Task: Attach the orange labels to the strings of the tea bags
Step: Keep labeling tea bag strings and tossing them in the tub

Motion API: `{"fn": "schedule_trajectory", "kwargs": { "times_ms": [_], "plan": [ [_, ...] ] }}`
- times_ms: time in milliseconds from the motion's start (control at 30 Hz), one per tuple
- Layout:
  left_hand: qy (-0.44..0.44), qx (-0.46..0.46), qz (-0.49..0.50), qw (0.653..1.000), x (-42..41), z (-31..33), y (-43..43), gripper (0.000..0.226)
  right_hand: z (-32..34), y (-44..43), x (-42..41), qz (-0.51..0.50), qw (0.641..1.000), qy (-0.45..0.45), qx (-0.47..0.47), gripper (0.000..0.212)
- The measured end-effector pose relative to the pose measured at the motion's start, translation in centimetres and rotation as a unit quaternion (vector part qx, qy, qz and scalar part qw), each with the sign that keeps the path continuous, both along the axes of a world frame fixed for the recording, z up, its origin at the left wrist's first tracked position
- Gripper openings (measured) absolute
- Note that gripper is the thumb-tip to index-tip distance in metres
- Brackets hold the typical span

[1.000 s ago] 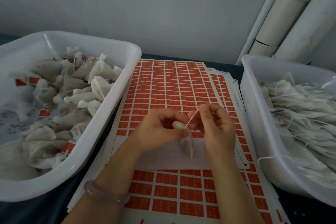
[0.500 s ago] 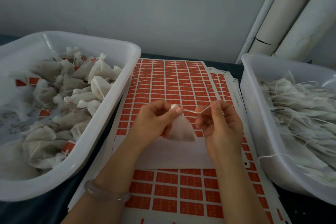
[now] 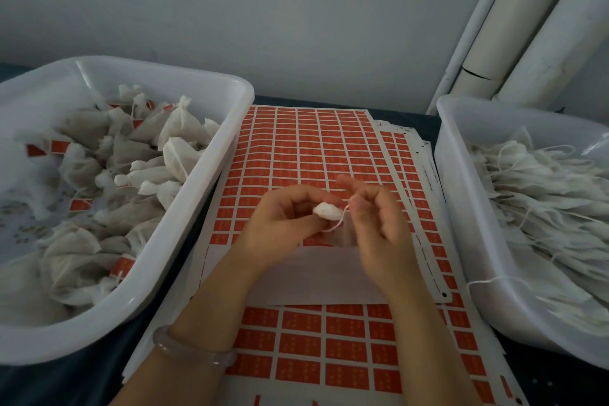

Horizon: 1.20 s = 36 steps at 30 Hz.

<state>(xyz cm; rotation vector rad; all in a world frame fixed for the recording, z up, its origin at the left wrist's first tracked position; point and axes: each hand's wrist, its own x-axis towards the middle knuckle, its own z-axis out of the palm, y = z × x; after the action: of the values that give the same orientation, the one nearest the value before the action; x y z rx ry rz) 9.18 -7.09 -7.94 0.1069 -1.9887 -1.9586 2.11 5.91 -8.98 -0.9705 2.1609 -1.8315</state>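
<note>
I have both hands over the middle of the bench (image 3: 82, 382), above the label sheet (image 3: 313, 155), which runs from the near edge toward the far edge between two white tubs. My left hand (image 3: 283, 221) is clenched on the gathered neck of one tea bag (image 3: 326, 211). Its white tuft sticks out past my fingertips and its body hangs down into the gap between the hands. My right hand (image 3: 379, 221) is blurred. Its fingers are curled, and as far as I can judge it is pinching the string (image 3: 339, 221).

The string is what the next move turns on. It leaves the bag's neck and runs rightward, slack and sagging, to my right fingertips, so its long axis lies roughly left to right across the sheet. It is short, and the two hands sit just beside each other. The right hand has the free end, so I judge it is the one to bring the string down.

The orange labels (image 3: 296, 194) nearest the hands lie just beyond them toward the far edge, and a stripped white band (image 3: 313, 273) lies beneath them. No label is on this string yet.

The left tub (image 3: 197, 82) holds bags with orange tags. The right tub (image 3: 461, 175) holds bare bags with loose strings.
</note>
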Motion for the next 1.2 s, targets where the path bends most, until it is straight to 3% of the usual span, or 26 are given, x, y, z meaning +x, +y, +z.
{"fn": "schedule_trajectory", "kwargs": {
  "times_ms": [133,233,300,400,500,567,600,667,700,767,833,900,1000,1100,1200],
  "plan": [
    [-0.017,-0.113,0.093,0.989,-0.2,-0.4,0.5,0.028,-0.8,-0.6,-0.1,-0.019,0.999,0.018,0.038,0.011],
    [-0.001,-0.267,0.135,0.954,-0.3,-1.0,1.4,0.036,-1.0,-0.8,-0.3,-0.075,0.996,0.015,0.035,0.015],
    [0.033,-0.34,0.15,0.928,-0.4,-1.1,2.0,0.025,-1.2,-0.9,-0.3,-0.113,0.993,0.017,0.026,0.016],
    [0.052,-0.404,0.2,0.891,-0.6,-1.2,1.9,0.017,-1.2,-1.0,-0.1,-0.16,0.986,0.042,-0.005,0.018],
    [0.033,-0.434,0.221,0.872,-0.7,-1.3,1.6,0.019,-1.0,-1.1,0.4,-0.127,0.988,0.084,-0.03,0.019],
    [0.002,-0.409,0.215,0.887,-0.6,-1.2,1.8,0.021,-0.9,-1.0,0.6,-0.092,0.99,0.106,-0.026,0.013],
    [-0.03,-0.356,0.206,0.911,-0.7,-1.2,1.8,0.025,-0.8,-1.0,0.6,-0.077,0.991,0.112,-0.022,0.008],
    [-0.092,-0.131,0.177,0.971,-0.8,-0.9,1.7,0.035,-0.6,-0.8,0.4,-0.05,0.99,0.129,-0.011,0.005],
    [-0.115,-0.015,0.169,0.979,-0.8,-0.8,1.5,0.036,-0.5,-0.7,0.3,-0.036,0.99,0.139,-0.004,0.007],
    [-0.141,0.091,0.168,0.971,-0.7,-0.5,1.1,0.035,-0.7,-0.6,0.2,-0.004,0.987,0.159,0.019,0.011],
    [-0.126,0.069,0.192,0.971,-0.7,-0.6,0.8,0.029,-1.0,-0.6,0.1,0.017,0.985,0.168,0.041,0.009],
    [-0.082,-0.032,0.213,0.973,-0.7,-0.7,0.7,0.021,-1.2,-0.6,0.0,-0.005,0.985,0.165,0.058,0.006],
    [-0.042,-0.132,0.162,0.977,-0.7,-0.6,0.8,0.017,-1.1,-0.5,-0.2,-0.04,0.985,0.156,0.053,0.012],
    [-0.041,-0.139,0.095,0.985,-0.6,-0.8,0.6,0.021,-0.8,-0.3,-0.2,-0.06,0.989,0.137,0.021,0.015],
    [-0.039,-0.109,0.052,0.992,-0.5,-0.6,0.6,0.009,-0.7,-0.2,-0.3,-0.064,0.992,0.113,-0.001,0.011]
  ]
}}
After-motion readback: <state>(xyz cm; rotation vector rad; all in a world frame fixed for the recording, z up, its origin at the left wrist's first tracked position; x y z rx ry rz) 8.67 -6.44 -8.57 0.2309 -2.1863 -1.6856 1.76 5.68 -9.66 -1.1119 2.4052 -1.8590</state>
